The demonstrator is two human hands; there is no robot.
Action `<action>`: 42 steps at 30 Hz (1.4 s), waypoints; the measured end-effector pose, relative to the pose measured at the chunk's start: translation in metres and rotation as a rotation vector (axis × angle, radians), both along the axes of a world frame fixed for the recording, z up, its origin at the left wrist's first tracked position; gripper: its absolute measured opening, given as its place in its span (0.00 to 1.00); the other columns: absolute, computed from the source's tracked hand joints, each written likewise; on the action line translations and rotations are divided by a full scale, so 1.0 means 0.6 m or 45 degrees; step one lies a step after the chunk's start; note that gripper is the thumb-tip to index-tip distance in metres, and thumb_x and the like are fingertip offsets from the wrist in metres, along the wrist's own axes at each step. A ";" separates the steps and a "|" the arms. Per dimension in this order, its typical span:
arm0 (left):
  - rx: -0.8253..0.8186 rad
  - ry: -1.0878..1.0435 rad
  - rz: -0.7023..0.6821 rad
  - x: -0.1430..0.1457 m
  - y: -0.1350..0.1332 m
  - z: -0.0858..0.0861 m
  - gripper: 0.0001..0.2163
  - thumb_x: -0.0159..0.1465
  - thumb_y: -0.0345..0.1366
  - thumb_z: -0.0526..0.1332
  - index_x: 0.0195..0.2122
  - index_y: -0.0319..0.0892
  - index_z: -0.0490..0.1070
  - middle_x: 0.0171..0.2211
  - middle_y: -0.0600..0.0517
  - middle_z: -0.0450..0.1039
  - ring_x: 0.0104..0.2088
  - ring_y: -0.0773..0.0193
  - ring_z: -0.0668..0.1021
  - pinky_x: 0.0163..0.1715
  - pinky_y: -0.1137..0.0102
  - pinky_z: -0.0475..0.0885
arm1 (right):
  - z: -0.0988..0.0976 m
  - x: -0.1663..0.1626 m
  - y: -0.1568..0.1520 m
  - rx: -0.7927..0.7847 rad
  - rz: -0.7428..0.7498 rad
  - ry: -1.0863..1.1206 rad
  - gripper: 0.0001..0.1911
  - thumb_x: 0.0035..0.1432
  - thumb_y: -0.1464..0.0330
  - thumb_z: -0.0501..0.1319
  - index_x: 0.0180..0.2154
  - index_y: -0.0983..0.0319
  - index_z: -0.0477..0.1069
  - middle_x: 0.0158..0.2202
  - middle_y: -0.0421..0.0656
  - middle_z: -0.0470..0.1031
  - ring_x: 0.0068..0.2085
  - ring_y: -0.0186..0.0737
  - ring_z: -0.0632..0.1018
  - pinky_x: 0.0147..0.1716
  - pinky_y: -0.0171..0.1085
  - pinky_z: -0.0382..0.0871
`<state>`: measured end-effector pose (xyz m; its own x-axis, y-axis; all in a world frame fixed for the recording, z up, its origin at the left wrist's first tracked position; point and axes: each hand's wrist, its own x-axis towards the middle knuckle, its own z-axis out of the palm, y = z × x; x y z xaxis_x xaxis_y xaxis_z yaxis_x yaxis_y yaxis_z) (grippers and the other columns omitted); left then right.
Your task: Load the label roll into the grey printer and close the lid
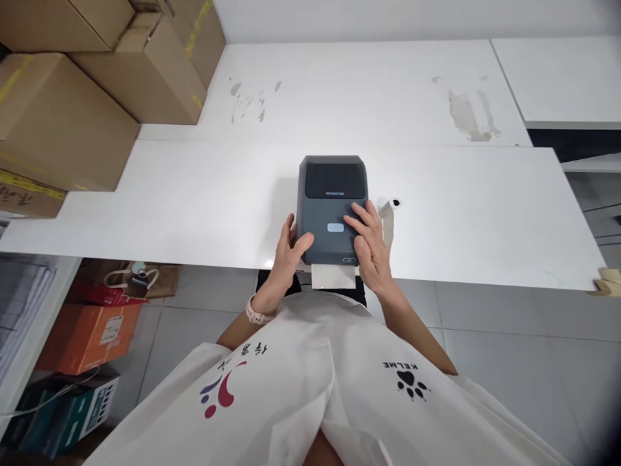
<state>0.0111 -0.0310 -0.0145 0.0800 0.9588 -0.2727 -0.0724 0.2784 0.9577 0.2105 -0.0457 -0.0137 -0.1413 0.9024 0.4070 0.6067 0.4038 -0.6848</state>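
Both hands (288,255) (373,249) on grey printer (330,210)

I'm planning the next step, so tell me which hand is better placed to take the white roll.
Likely the right hand: it touches the printer on the side nearest the roll; the left hand is opposite.

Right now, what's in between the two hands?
A dark grey machine sits between the left hand and the right hand, in the head view.
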 end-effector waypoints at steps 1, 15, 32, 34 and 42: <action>0.009 0.009 0.022 0.001 0.000 -0.003 0.42 0.64 0.56 0.65 0.74 0.52 0.48 0.73 0.44 0.59 0.71 0.43 0.67 0.66 0.52 0.70 | -0.005 0.000 -0.001 0.003 -0.002 -0.007 0.26 0.76 0.63 0.41 0.70 0.41 0.55 0.74 0.35 0.57 0.78 0.48 0.49 0.75 0.62 0.52; 0.251 0.296 0.374 -0.022 -0.079 -0.035 0.16 0.62 0.53 0.65 0.35 0.45 0.74 0.33 0.53 0.76 0.29 0.67 0.74 0.32 0.68 0.71 | -0.010 -0.011 -0.002 -0.003 -0.077 -0.003 0.25 0.75 0.64 0.39 0.63 0.50 0.65 0.72 0.42 0.62 0.78 0.49 0.50 0.73 0.64 0.54; -0.129 0.152 -0.329 -0.050 -0.061 -0.014 0.28 0.65 0.56 0.62 0.13 0.44 0.66 0.13 0.56 0.62 0.17 0.71 0.64 0.22 0.69 0.61 | 0.015 0.006 0.002 0.089 -0.103 -0.485 0.14 0.71 0.53 0.55 0.55 0.43 0.68 0.68 0.38 0.69 0.73 0.63 0.61 0.72 0.73 0.40; 0.059 0.191 0.023 -0.053 -0.049 -0.015 0.30 0.67 0.54 0.60 0.12 0.44 0.59 0.13 0.57 0.57 0.17 0.70 0.62 0.24 0.68 0.63 | 0.023 0.007 0.006 0.090 -0.083 -0.495 0.14 0.70 0.52 0.57 0.54 0.44 0.69 0.68 0.38 0.70 0.74 0.65 0.59 0.72 0.74 0.37; 0.383 0.346 0.091 -0.017 -0.045 0.000 0.26 0.74 0.55 0.48 0.70 0.55 0.63 0.74 0.53 0.58 0.75 0.57 0.60 0.74 0.58 0.57 | -0.010 -0.013 -0.033 -0.084 -0.185 -0.014 0.32 0.72 0.48 0.48 0.71 0.50 0.50 0.78 0.51 0.43 0.76 0.63 0.53 0.68 0.71 0.55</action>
<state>0.0007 -0.0583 -0.0143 -0.0263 0.9995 0.0184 0.1852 -0.0132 0.9826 0.2029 -0.0657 -0.0195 -0.0114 0.9386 0.3449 0.6632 0.2653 -0.6998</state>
